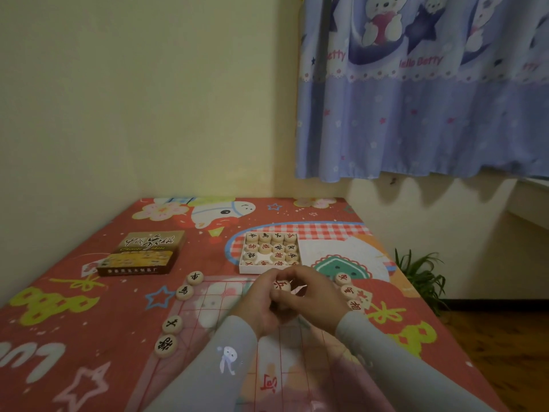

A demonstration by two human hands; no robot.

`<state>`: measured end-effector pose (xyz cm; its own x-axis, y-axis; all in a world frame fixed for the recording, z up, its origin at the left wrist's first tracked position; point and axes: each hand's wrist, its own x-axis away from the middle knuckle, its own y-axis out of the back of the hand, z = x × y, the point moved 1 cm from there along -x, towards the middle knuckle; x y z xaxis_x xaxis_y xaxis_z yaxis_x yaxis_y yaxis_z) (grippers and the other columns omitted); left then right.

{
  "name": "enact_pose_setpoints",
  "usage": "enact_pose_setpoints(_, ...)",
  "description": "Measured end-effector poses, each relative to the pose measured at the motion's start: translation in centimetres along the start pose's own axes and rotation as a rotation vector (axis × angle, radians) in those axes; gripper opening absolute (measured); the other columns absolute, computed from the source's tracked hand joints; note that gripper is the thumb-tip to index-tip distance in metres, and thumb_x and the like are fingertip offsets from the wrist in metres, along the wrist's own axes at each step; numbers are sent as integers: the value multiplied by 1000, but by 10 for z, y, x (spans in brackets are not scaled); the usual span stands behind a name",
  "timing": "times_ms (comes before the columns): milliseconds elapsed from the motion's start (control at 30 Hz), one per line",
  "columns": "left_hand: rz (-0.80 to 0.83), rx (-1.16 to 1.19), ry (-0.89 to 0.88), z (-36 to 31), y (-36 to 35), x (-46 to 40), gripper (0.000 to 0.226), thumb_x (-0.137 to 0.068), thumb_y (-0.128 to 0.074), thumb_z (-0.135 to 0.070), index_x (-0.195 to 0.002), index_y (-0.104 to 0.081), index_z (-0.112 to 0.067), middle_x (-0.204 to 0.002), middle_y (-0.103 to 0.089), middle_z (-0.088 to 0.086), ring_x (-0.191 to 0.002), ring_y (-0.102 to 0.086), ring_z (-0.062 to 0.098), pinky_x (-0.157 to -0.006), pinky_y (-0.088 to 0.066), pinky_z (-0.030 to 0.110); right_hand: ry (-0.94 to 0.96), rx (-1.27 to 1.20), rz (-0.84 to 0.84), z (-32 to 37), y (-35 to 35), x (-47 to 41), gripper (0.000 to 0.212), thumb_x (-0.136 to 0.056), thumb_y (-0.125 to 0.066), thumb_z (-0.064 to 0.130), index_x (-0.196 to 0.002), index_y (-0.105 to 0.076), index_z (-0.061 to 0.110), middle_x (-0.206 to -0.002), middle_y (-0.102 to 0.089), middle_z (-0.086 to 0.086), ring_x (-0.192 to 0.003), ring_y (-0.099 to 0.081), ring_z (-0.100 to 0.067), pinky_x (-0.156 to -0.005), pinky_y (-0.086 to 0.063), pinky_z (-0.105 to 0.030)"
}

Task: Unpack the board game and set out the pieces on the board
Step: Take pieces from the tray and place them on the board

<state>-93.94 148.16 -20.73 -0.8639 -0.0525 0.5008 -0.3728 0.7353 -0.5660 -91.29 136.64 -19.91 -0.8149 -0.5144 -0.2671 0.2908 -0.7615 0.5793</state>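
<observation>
On the left of the red patterned sheet (74, 292) lies the box lid (142, 253), closed side up, well apart from the board. Next come four round pieces with black signs (178, 310), set in a line along the left edge of the thin board (208, 316). In the middle, both hands meet above the board. The left hand (257, 301) and the right hand (312, 292) together grasp one piece with a red sign (282, 285), fingers curled around it; which hand carries the weight, I cannot tell. Just behind the hands stands the open white tray (242, 267), still holding many pieces, with one gap near its middle. On the right edge of the board lie three pieces with red signs (347, 289). Further right, beside the bed, a green plant (421, 275) stands near the wall, under a blue curtain (416, 114).
</observation>
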Motion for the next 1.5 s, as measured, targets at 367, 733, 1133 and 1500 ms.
enact_pose_setpoints(367, -5, 5, -8, 10, 8, 8, 25, -90, -54, -14, -111, -64, -6, -93, -70, 15, -78, -66, 23, -67, -56, 34, -65, -102, -92, -15, -6, 10, 34, -79, -75, 33, -111, -69, 23, -98, -71, 11, -90, -66, -1, -85, -57, -27)
enact_pose_setpoints(733, -72, 110, -26, -12, 13, 1, 13, -92, -49, -8, -86, -55, 3, -84, -53, 19, -65, -52, 26, -46, -54, 30, -184, -160, -347, -52, 28, 3, 35, -74, -75, 47, -95, -71, 19, -91, -70, 9, -87, -66, -10, -77, -54, -25)
enact_pose_setpoints(1133, -149, 70, -48, -17, 39, -11, 14, -89, -57, -3, -101, -51, -1, -97, -51, 21, -75, -55, 29, -50, -58, 35, -225, 263, -71, -67, -11, 9, 18, -88, -60, 43, -100, -64, 30, -101, -65, 11, -94, -58, -9, -75, -47, -22)
enact_pose_setpoints(1500, -67, 143, 44, -13, 48, -15, 38, -95, -48, -38, -102, -50, -1, -79, -53, 18, -68, -53, 26, -54, -54, 33, -72, 409, -22, -61, -16, 6, 28, -92, -56, 42, -111, -65, 24, -112, -61, 10, -102, -53, -8, -82, -39, -19)
